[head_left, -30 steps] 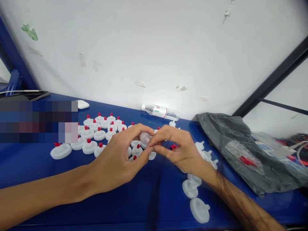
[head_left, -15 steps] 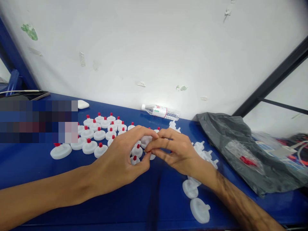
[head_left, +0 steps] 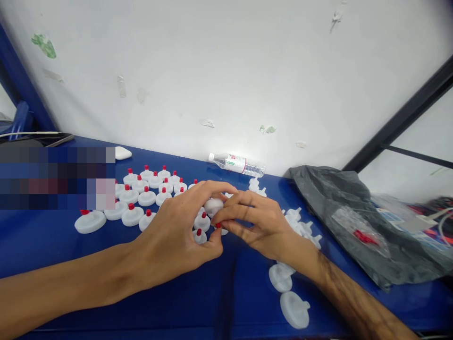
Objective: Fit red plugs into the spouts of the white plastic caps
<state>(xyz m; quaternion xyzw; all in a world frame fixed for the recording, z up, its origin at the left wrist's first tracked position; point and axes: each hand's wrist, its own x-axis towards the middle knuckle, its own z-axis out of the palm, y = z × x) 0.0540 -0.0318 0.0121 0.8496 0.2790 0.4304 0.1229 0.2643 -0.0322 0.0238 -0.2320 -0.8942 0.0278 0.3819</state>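
Disc point(head_left: 214, 206) — white, red-capped — between left grip point(head_left: 177, 238) and right grip point(head_left: 264, 224)

Water bottle point(head_left: 236, 163), grey bag point(head_left: 339, 208) by wall point(head_left: 226, 71)

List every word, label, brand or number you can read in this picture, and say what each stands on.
Plastic bottle label: red and green print, too small to read.
Packets at far right: blue and red print, blurred, unreadable.
White disc in the left hand, red cap at the right hand: no markings visible.
Nothing legible overall.
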